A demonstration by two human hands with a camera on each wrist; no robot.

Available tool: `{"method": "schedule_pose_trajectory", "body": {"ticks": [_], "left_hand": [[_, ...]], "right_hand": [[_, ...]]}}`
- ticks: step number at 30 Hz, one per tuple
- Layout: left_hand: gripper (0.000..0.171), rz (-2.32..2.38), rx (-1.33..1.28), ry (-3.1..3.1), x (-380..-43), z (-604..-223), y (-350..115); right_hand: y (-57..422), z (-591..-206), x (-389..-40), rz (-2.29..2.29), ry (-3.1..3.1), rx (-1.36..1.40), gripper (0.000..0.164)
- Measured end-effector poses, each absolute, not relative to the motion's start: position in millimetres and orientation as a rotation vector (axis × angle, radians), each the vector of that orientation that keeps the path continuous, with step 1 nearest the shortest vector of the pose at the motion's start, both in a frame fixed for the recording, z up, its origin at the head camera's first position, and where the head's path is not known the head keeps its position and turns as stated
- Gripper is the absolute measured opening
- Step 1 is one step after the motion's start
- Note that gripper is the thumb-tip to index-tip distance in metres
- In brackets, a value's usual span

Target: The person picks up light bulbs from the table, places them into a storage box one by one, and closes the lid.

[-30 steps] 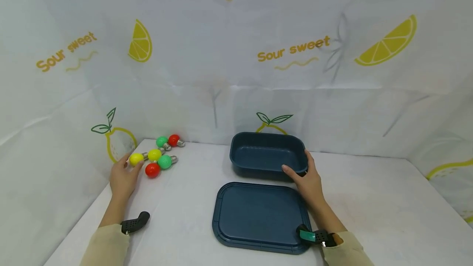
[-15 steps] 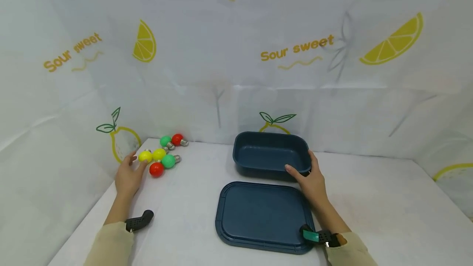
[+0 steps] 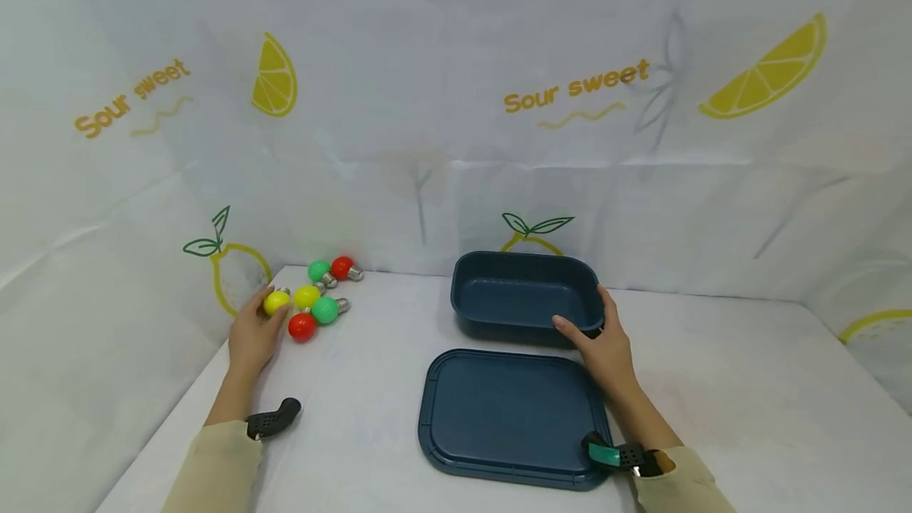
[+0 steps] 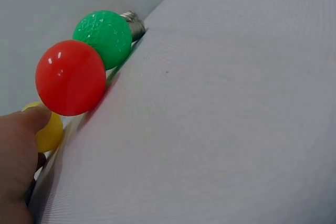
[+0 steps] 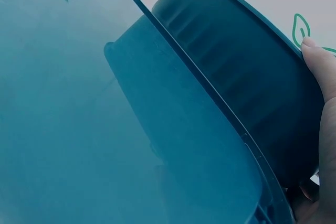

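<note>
My left hand (image 3: 252,339) pinches a yellow light bulb (image 3: 276,302) at the far left, thumb on its near side and fingers on the other. In the left wrist view the thumb touches that yellow bulb (image 4: 50,134), partly hidden behind a red bulb (image 4: 71,78). Beside it lie a second yellow bulb (image 3: 306,297), a red bulb (image 3: 302,327) and a green bulb (image 3: 325,309). My right hand (image 3: 607,355) grips the front right corner of a dark blue box (image 3: 527,331), thumb over the rim. No bulb shows inside the box.
A dark blue lid (image 3: 513,418) lies flat in front of the box, under the right wrist. Another green bulb (image 3: 318,271) and red bulb (image 3: 343,267) lie by the back edge of the white table (image 3: 356,410). Printed cloth (image 3: 399,101) hangs behind.
The yellow bulb has shifted slightly right and turned, its metal base now pointing back. My left fingers loosened around it, then closed in again. The right hand stays on the box.
</note>
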State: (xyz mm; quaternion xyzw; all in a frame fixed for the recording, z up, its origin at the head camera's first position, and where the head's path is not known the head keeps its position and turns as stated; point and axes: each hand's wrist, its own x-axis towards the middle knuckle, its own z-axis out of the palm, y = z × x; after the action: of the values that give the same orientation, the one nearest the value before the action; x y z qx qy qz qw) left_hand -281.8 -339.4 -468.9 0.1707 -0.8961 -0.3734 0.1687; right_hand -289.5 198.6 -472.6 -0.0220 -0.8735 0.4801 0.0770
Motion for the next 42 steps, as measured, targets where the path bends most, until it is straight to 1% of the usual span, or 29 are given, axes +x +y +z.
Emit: {"method": "schedule_pose_trajectory", "body": {"ticks": [5, 17, 31, 42], "left_hand": [[0.058, -1.099, 0.483, -2.538, -283, -470, -339], [0.057, -1.182, 0.479, -2.503, -272, -468, -345], [0.055, -1.122, 0.382, -2.506, -270, -432, -328], [0.057, -1.099, 0.234, -2.542, -271, -406, -306]], "right_hand": [[201, -471, -288, 1.447, -2.608, -0.064, 0.105], [195, -470, -288, 1.453, -2.597, -0.037, 0.105], [198, -473, -289, 1.449, -2.593, -0.056, 0.104], [199, -472, -286, 1.438, -2.589, -0.051, 0.103]]}}
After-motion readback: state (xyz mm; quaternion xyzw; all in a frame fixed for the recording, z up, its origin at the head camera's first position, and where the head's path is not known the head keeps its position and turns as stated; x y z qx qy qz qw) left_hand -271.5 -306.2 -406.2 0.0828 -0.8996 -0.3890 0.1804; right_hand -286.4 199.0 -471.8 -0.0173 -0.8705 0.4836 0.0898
